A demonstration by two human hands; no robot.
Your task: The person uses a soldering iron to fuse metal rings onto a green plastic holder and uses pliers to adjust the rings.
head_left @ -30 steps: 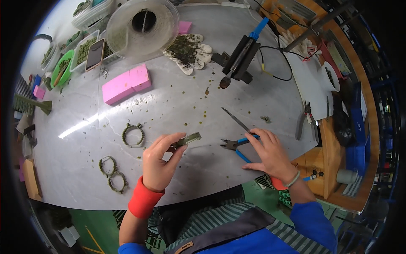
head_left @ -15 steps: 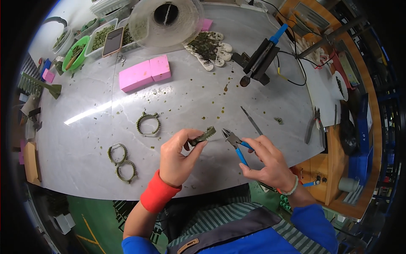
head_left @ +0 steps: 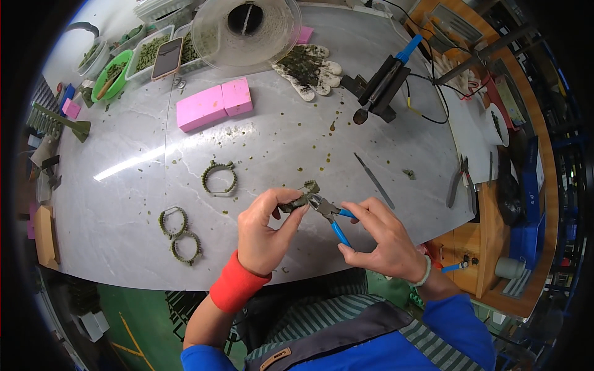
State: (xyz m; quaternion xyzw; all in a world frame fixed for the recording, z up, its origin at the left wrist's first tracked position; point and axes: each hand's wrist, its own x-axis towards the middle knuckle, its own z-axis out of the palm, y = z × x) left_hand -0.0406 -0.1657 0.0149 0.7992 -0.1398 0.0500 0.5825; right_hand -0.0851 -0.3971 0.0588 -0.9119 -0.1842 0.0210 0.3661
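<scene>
Pinched between thumb and fingers, my left hand holds a dark green studded ring, seen nearly edge-on and partly covered by the fingers. My right hand grips side cutters with blue handles. Their jaws touch the near right side of the ring, and the handles stand apart. Left of my hands, a similar green ring lies flat on the grey table. Nearer to me, two more green rings lie against each other. A slim metal file or blade rests beyond my right hand.
Pink blocks, a stained white glove and a clear round tub stand farther back. A black holder with a blue-handled tool is at the far right. Green crumbs dot the table. Pliers lie by the right edge.
The side cutters have moved left with my right hand, from a gap beside the green ring to contact with it. My left hand keeps its pinch and shifts only slightly.
</scene>
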